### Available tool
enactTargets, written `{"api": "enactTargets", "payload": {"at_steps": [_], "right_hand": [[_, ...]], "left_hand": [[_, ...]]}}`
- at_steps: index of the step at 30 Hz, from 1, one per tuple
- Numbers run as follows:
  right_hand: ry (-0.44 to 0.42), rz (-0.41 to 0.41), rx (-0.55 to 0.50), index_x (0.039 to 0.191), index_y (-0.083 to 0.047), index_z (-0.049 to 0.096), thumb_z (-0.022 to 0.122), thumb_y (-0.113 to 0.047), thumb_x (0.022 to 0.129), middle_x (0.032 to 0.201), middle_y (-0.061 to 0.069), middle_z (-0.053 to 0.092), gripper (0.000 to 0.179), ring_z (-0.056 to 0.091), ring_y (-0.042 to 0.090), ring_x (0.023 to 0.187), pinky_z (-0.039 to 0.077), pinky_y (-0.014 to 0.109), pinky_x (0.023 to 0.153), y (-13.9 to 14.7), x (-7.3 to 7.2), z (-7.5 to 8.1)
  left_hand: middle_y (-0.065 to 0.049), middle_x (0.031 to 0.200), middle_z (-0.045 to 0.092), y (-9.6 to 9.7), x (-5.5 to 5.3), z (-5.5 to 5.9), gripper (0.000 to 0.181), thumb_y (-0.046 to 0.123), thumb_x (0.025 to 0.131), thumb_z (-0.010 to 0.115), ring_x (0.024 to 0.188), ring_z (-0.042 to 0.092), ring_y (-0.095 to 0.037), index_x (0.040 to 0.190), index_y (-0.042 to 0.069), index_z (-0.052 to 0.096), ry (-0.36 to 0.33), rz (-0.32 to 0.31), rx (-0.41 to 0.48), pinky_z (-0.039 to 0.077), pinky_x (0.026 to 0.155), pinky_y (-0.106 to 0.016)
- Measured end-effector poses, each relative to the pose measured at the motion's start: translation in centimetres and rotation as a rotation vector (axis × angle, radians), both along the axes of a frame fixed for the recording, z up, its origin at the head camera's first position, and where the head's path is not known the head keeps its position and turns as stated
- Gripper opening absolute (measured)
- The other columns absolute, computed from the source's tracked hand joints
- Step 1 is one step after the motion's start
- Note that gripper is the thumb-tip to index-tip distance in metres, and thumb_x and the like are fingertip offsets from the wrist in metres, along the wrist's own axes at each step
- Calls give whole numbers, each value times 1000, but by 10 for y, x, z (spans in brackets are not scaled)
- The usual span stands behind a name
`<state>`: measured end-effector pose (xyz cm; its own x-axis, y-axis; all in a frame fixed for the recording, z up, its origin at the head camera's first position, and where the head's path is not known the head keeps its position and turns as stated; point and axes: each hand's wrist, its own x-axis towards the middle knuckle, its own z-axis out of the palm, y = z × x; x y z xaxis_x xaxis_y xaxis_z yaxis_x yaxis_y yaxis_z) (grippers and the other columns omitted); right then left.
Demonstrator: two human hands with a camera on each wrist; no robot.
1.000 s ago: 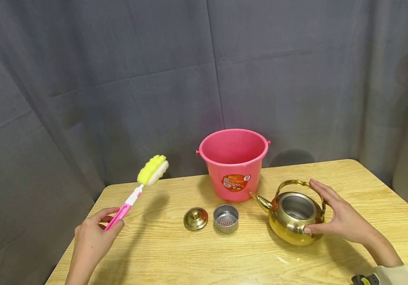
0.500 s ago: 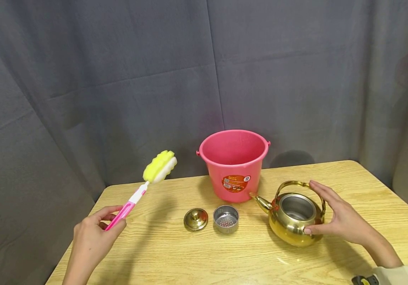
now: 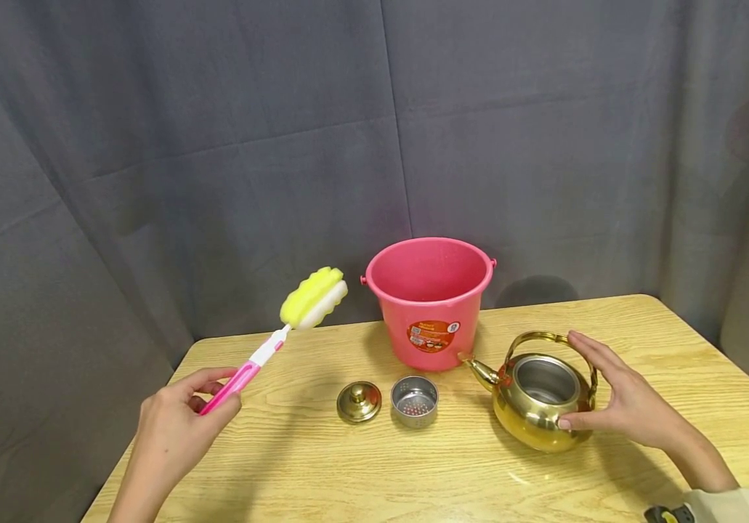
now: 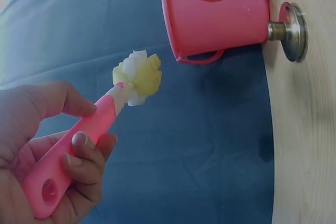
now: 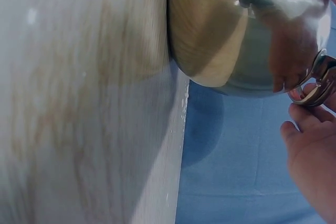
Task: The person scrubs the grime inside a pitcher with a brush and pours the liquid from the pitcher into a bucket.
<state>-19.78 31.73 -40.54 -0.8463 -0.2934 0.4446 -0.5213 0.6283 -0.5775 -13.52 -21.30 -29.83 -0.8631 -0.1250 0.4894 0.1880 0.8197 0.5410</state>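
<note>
My left hand (image 3: pixel 174 428) grips the pink handle of a sponge bottle brush (image 3: pixel 271 346), raised above the table. Its yellow-and-white sponge head tilts up to the right, apart from everything else. In the left wrist view, fingers curl round the brush handle (image 4: pixel 86 135). On the right, my right hand (image 3: pixel 638 407) holds a gold teapot (image 3: pixel 534 421) standing lidless on the table, its spout to the left. The thumb rests on the body near the opening, and the other fingers are at the handle. In the right wrist view, fingers (image 5: pixel 310 121) touch the handle's base.
A pink bucket (image 3: pixel 428 327) stands at the back, close to the teapot's spout. In front of it a gold lid (image 3: pixel 359 403) and a perforated metal strainer (image 3: pixel 415 403) lie on the wooden table (image 3: pixel 374 479). A grey curtain (image 3: pixel 282 145) hangs behind.
The brush has swung to the right and slightly up, its sponge head coming closer to the bucket; my left hand shifted slightly right. The right hand and teapot stayed put.
</note>
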Motion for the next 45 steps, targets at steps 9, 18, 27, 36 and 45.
{"api": "enactTargets", "payload": {"at_steps": [9, 18, 27, 36, 45], "right_hand": [[3, -3, -1, 154, -21, 24, 93, -28, 61, 156, 7, 24, 116, 26, 34, 136, 27, 73, 91, 2, 0, -1], [-5, -10, -8, 154, -21, 26, 93, -28, 60, 155, 7, 25, 116, 28, 38, 133, 28, 71, 91, 0, 0, -1], [10, 15, -1, 155, -19, 24, 92, -28, 62, 156, 9, 23, 116, 27, 45, 133, 24, 70, 95, 0, -1, 0], [0, 23, -5, 155, -19, 23, 92, -27, 62, 156, 9, 23, 116, 26, 45, 133, 24, 71, 94, 1, -1, -1], [-3, 25, -12, 155, -18, 23, 92, -26, 62, 156, 10, 23, 116, 26, 46, 133, 25, 72, 93, 2, -1, -1]], "left_hand": [[3, 76, 64, 14, 1, 5, 30, 4, 74, 69, 45, 47, -10, 101, 15, 75, -17, -76, 27, 35, 41, -26], [5, 73, 62, 25, 0, 8, 31, 3, 73, 68, 43, 44, -9, 101, 16, 75, -31, -129, 3, 35, 41, -26], [2, 80, 62, 36, -1, 14, 32, 3, 76, 69, 45, 46, -11, 105, 16, 74, -78, -181, 24, 37, 41, -26], [2, 81, 61, 50, -5, 15, 33, 1, 77, 72, 43, 43, -9, 105, 17, 75, -53, -286, 31, 36, 39, -25], [6, 82, 62, 66, -9, 17, 28, 4, 78, 74, 46, 42, -9, 103, 18, 76, -41, -363, -18, 36, 40, -25]]}}
